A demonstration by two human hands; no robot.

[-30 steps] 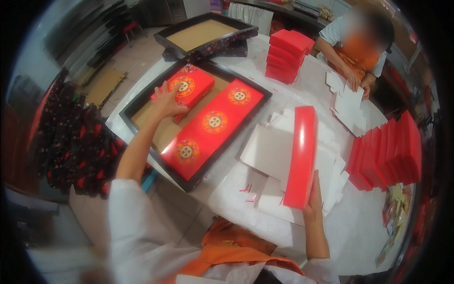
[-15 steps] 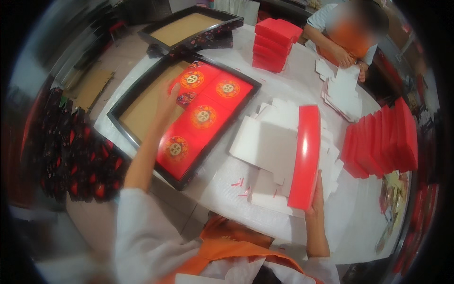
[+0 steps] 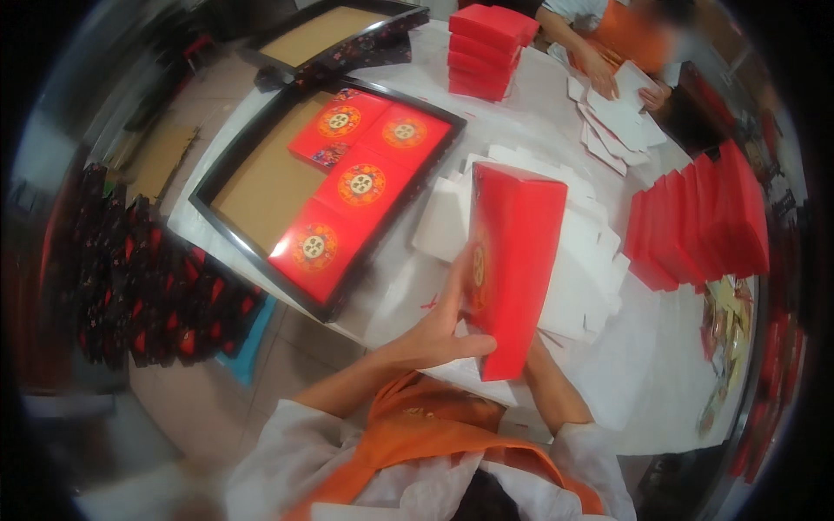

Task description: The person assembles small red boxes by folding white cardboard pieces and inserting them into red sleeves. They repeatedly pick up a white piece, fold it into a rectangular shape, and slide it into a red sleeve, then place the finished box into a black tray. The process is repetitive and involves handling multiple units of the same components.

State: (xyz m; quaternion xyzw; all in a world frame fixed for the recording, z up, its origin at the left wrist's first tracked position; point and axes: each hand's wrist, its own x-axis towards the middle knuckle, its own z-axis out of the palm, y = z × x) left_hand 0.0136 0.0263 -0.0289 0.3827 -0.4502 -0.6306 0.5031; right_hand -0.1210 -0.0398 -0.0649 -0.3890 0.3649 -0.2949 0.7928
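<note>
Upright in front of me I hold a red box (image 3: 524,269) with a round gold and orange emblem on its left face. My left hand (image 3: 439,330) is closed on its lower left side, thumb on the near edge and fingers along the emblem face. Behind the box's lower end is my right hand (image 3: 537,354), mostly hidden, with its wrist showing below. To the left lies a black-rimmed tray (image 3: 252,195) with a tan bottom. Several red emblem boxes (image 3: 360,185) fill its right side.
White flat cartons (image 3: 582,260) lie behind the held box. Red boxes stand in a far stack (image 3: 486,56) and a right row (image 3: 695,221). Another tray (image 3: 326,35) sits at the far left. Across the table, a person's hands (image 3: 599,74) handle white cartons. Dark patterned pieces (image 3: 148,278) are piled left.
My left hand has left the boxes in the tray and moved right onto the held red box. That box has turned, bringing its emblem face into view.
</note>
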